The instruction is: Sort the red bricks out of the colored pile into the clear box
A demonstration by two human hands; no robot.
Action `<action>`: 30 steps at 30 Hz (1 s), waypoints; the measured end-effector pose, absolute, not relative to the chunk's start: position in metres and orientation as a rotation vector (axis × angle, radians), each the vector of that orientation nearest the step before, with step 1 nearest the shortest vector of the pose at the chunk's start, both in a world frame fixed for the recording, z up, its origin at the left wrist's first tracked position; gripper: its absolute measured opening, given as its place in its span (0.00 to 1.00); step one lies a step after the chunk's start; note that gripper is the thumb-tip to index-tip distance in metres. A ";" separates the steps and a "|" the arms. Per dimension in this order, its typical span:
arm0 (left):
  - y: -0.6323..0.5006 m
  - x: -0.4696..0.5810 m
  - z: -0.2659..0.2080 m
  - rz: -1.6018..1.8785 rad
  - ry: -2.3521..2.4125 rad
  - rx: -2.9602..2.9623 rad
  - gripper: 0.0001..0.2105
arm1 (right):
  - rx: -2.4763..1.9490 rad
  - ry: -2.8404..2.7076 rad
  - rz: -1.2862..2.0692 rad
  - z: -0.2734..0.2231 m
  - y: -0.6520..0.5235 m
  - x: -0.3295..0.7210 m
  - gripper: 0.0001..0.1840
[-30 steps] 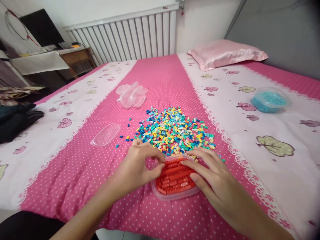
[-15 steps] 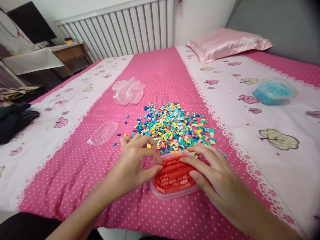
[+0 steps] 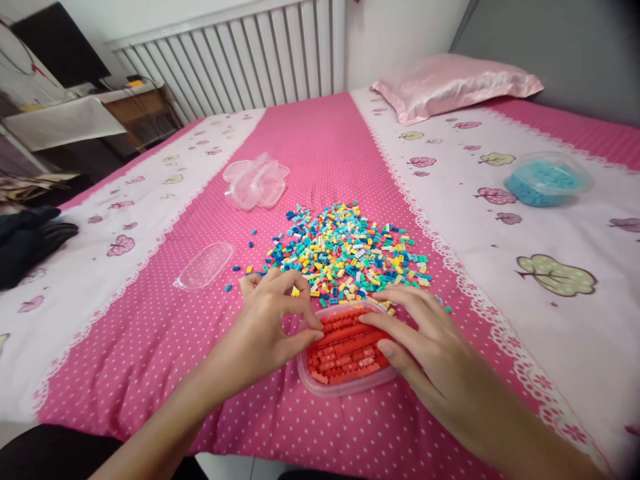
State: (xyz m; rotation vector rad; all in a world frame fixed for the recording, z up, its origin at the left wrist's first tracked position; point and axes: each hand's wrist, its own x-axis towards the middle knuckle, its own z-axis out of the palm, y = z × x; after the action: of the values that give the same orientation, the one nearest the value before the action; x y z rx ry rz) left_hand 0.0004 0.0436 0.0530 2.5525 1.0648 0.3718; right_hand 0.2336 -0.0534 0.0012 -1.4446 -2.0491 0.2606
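Note:
A clear plastic tub [image 3: 345, 388] on the bed holds rows of small red toy bricks [image 3: 345, 365]. My left hand [image 3: 273, 317] is at the tub's left side, thumb and index finger pinched on the left end of a long row of red toy bricks [image 3: 345, 341]. Across from it, my right hand [image 3: 425, 343] has its thumb and index finger around the right end of that row, its other fingers stretched over the tub's far rim. Right behind the tub spreads a heap of mixed toy bricks [image 3: 345, 250] in yellow, blue, green and other colours.
An oval clear lid [image 3: 205, 265] lies left of the heap, with several clear plastic pieces [image 3: 257, 181] stacked beyond it. A tub of blue bricks [image 3: 547, 183] stands at the right. Farther back is a pink pillow [image 3: 455, 87]; dark cloth [image 3: 33, 240] lies at the left edge.
Both hands keep nearly the same grip over the red bricks. The tub and the hands appear very slightly farther left, along with a small shift of the whole view.

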 end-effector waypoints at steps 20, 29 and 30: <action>0.046 0.008 0.059 0.276 1.057 2.724 0.04 | -1.441 -2.058 0.260 0.002 -0.053 0.234 0.17; 0.044 0.010 0.065 0.219 1.048 2.789 0.06 | -1.445 -2.060 0.259 0.002 -0.053 0.233 0.17; 0.044 0.010 0.065 0.221 1.045 2.799 0.06 | -1.446 -2.059 0.260 0.002 -0.053 0.233 0.17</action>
State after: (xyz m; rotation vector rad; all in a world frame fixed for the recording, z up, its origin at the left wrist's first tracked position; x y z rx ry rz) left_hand 0.0105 0.0439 0.0654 2.7989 1.0450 0.2212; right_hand 0.2330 -0.0530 0.0020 -1.4465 -2.0587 0.2600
